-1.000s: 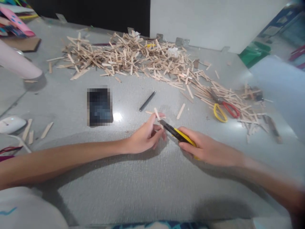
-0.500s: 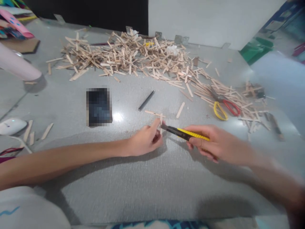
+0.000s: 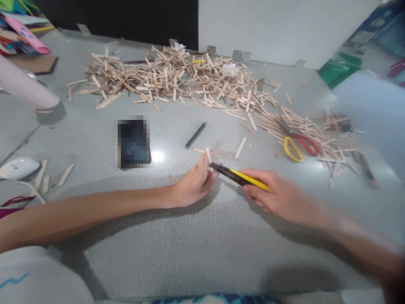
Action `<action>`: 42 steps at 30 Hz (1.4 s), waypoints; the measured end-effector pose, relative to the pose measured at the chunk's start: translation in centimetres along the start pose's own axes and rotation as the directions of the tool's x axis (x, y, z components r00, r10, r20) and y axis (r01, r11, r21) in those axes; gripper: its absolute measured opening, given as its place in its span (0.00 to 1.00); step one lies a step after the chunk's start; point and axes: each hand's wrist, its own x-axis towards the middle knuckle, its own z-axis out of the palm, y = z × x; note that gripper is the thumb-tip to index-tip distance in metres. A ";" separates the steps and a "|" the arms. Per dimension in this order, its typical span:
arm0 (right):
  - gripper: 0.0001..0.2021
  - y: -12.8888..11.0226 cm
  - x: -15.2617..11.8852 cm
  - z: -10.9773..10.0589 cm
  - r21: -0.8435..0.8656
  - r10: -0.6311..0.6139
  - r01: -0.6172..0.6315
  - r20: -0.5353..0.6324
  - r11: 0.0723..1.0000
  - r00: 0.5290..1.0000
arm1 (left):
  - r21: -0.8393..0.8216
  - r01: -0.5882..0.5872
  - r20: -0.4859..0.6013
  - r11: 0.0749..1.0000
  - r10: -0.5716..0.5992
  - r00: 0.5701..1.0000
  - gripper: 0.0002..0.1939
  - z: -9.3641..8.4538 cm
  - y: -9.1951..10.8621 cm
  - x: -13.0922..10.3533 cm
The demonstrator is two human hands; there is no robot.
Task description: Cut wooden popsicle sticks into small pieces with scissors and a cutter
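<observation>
Near centre of table (image 3: 152, 245), left hand (image 3: 191, 185) grip pinched on wooden stick (image 3: 208, 155); at 4 o'clock, right hand (image 3: 278, 196) clamped around cutter (image 3: 249, 180), blade at stick. Apparent step: trimming; next stroke calls for steady stick, fingers clear.

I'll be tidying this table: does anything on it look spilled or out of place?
The wooden sticks look spilled: they lie in a loose, tangled heap along the back, trailing right, where scissors lie partly among them.

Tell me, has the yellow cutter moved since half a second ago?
Yes. Judged against the dark rod lying on the table, the yellow cutter in the right hand has shifted left.
</observation>
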 end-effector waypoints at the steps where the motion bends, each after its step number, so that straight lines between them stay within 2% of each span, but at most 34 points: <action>1: 0.14 0.1 0.0 -0.1 0.012 0.007 -0.007 -0.001 1.000 1.000 | 0.013 0.000 0.001 1.000 0.000 1.000 0.28 0.0 0.1 0.0; 7: 0.19 -1.1 0.2 -3.4 -0.019 0.122 -0.120 0.131 0.993 0.984 | 0.072 -0.021 0.007 0.997 0.021 1.000 0.30 0.1 0.5 0.0; 9: 0.18 -1.4 0.5 -3.6 -0.062 0.120 -0.113 0.139 0.992 0.983 | 0.075 -0.023 -0.002 0.997 0.023 1.000 0.30 0.2 0.5 -0.1; 11: 0.17 -1.3 0.6 -2.5 -0.105 0.071 -0.061 0.095 0.993 0.993 | 0.070 -0.022 -0.013 0.997 0.023 1.000 0.30 0.1 0.3 -0.1; 14: 0.16 -0.3 0.3 0.1 -0.089 -0.072 0.067 -0.058 0.994 0.996 | 0.059 -0.022 -0.025 0.998 0.023 0.999 0.29 0.2 0.0 -0.2; 16: 0.14 0.2 0.1 0.8 -0.080 -0.080 0.071 -0.125 0.994 0.989 | 0.059 -0.025 -0.031 0.998 0.027 0.999 0.29 0.2 0.0 -0.2; 22: 0.17 -1.2 0.7 -2.4 -0.075 0.045 -0.037 0.098 0.996 0.994 | 0.066 -0.031 -0.035 0.997 0.033 0.999 0.29 0.4 0.1 -0.1; 24: 0.16 -1.4 0.9 -2.2 -0.083 0.009 -0.003 0.075 0.997 0.997 | 0.058 -0.024 -0.040 0.998 0.026 0.999 0.29 0.4 0.0 -0.2; 28: 0.11 -1.0 0.6 -0.1 -0.099 -0.087 0.081 -0.057 0.992 0.995 | 0.043 -0.015 -0.037 0.999 0.017 0.999 0.30 0.5 -0.2 -0.3; 31: 0.13 -0.7 0.4 -0.4 -0.063 -0.025 0.026 0.025 0.998 0.999 | 0.027 -0.011 -0.031 1.000 0.012 0.999 0.30 0.4 -0.1 -0.2; 35: 0.18 -0.6 0.7 -2.4 0.010 0.054 -0.056 0.128 0.998 0.990 | -0.034 -0.002 0.023 0.999 0.002 1.000 0.28 -0.2 0.4 -0.1; 38: 0.17 -0.4 0.7 -3.2 0.005 0.064 -0.065 0.140 0.998 0.988 | -0.098 0.028 0.058 0.995 -0.022 0.998 0.22 -0.9 0.8 0.0; 42: 0.16 0.1 0.4 -3.2 -0.102 0.047 -0.033 0.132 0.994 0.990 | -0.136 0.043 0.010 0.990 -0.042 0.999 0.13 -1.4 1.4 0.1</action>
